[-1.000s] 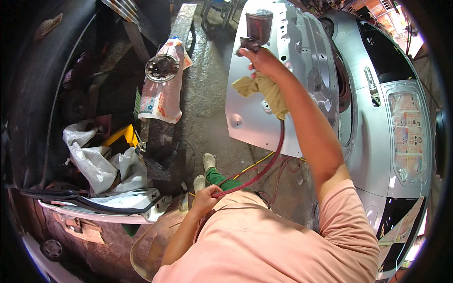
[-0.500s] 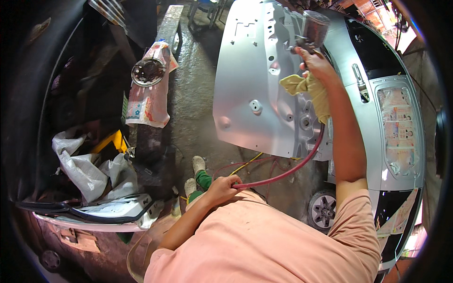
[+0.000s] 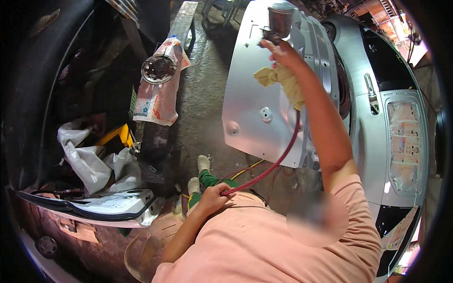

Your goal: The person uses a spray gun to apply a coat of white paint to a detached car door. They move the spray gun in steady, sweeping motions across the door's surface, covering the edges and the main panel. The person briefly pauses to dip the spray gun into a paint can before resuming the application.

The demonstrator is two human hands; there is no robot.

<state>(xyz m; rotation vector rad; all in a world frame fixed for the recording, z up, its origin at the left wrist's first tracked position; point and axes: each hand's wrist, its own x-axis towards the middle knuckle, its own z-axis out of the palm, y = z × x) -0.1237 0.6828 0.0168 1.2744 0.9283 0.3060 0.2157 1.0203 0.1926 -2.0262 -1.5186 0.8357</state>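
My right hand point(image 3: 282, 53) is closed round a spray gun point(image 3: 270, 37) with a dark, translucent cup point(image 3: 281, 22) on top. It is held above a silver car panel point(image 3: 245, 101), which has holes and pressed ridges. A yellowish cloth point(image 3: 285, 82) hangs at the gun's handle, under my right wrist. From there a red hose point(image 3: 284, 153) curves down to my left hand point(image 3: 215, 197), whose fingers are wrapped round it in front of my body. The gun's nozzle and trigger are hard to make out.
A silver car point(image 3: 365, 127) with paper-masked windows stands at the right. On the left, a bench point(image 3: 181, 21) bears a round metal can lid point(image 3: 159, 69) on printed sheeting. White sacks point(image 3: 89, 165) lie beyond a white vehicle panel point(image 3: 113, 207). Hoses point(image 3: 245, 169) cross the floor.
My right hand and the spray gun have moved left across the panel, and the hose has swung with them. My left hand still grips the hose, slightly lower and further left.
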